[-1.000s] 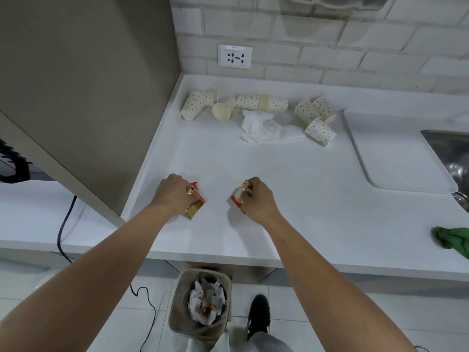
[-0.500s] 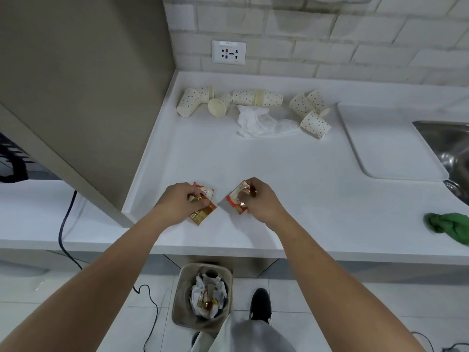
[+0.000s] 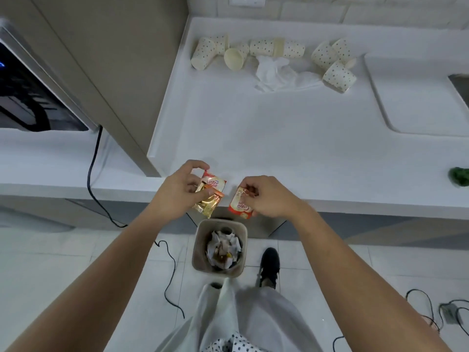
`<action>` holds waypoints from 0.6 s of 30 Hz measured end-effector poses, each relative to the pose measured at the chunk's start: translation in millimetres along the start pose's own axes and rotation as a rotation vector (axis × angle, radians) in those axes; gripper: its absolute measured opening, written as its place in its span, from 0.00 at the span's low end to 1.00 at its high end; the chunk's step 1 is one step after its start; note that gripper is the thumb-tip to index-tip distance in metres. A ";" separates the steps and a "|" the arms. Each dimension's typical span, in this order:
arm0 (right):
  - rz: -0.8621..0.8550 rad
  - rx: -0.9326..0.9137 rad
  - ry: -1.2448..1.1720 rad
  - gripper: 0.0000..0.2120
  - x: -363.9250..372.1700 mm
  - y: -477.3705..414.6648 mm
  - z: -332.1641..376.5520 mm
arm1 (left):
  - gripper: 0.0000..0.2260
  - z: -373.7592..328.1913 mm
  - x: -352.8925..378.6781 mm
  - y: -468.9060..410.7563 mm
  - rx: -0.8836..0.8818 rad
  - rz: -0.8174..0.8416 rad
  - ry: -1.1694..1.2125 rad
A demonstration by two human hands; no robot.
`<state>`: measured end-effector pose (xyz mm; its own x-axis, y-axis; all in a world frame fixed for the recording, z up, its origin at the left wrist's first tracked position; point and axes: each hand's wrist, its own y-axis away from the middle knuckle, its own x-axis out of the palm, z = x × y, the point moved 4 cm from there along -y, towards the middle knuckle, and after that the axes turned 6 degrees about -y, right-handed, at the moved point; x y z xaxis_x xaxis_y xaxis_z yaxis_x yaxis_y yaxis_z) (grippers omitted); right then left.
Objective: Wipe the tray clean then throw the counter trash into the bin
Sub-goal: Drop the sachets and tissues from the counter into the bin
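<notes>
My left hand (image 3: 179,191) grips a small bunch of red, white and gold sachets (image 3: 210,195) over the counter's front edge. My right hand (image 3: 269,196) pinches a single red and white sachet (image 3: 239,205) beside it. Both hands hover just above and behind the beige bin (image 3: 219,246) on the floor, which holds crumpled paper and wrappers. Far back on the white counter (image 3: 291,138) lie several dotted paper cups (image 3: 338,76) on their sides and a crumpled white tissue (image 3: 278,73). The white tray (image 3: 411,97) rests at the right.
A green cloth (image 3: 459,176) sits at the counter's right edge. A tall beige cabinet panel (image 3: 106,62) stands at the left, with a dark appliance (image 3: 28,90) and black cable (image 3: 92,179) beyond it. My shoe (image 3: 269,266) is right of the bin. Cables trail on the tiled floor.
Both hands have lifted the sachets off the counter and drawn them back toward me, past the counter's edge and over the bin. The view has tilted downward.
</notes>
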<state>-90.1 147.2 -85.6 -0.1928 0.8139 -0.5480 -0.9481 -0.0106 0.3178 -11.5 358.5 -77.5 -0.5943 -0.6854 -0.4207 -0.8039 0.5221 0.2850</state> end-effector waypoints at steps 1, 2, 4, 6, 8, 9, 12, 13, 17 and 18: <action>0.025 -0.010 0.053 0.06 9.8 3.0 -2.3 | 0.22 8.3 1.7 6.9 -0.026 0.026 0.008; 0.041 -0.011 0.093 0.07 18.6 4.6 -5.4 | 0.22 14.5 3.9 12.9 -0.050 0.043 0.012; 0.064 -0.003 0.156 0.08 36.1 7.1 -13.2 | 0.19 29.5 10.2 22.1 -0.092 0.058 -0.026; 0.073 0.003 0.223 0.08 53.5 8.6 -21.6 | 0.15 47.0 18.6 27.1 -0.141 0.047 -0.124; 0.060 0.027 0.239 0.08 68.7 9.0 -30.1 | 0.14 63.0 28.0 28.6 -0.193 0.031 -0.229; 0.047 0.052 0.220 0.08 74.9 8.6 -34.9 | 0.13 70.9 32.6 27.2 -0.211 0.025 -0.269; 0.024 0.147 0.178 0.10 89.5 4.7 -49.6 | 0.18 93.9 47.6 21.3 -0.271 0.054 -0.323; 0.031 0.179 0.175 0.13 92.6 3.8 -53.8 | 0.21 98.8 52.0 20.2 -0.297 0.074 -0.336; 0.040 0.207 0.186 0.23 93.2 3.0 -60.1 | 0.33 104.6 61.4 16.4 -0.295 0.103 -0.517; 0.022 0.192 0.182 0.22 91.1 2.6 -59.8 | 0.33 103.1 60.4 15.8 -0.276 0.087 -0.531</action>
<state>-125.2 186.6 -181.0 -0.2715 0.6970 -0.6637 -0.8811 0.0976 0.4628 -57.5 377.7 -187.3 -0.6220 -0.2617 -0.7380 -0.7716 0.3654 0.5207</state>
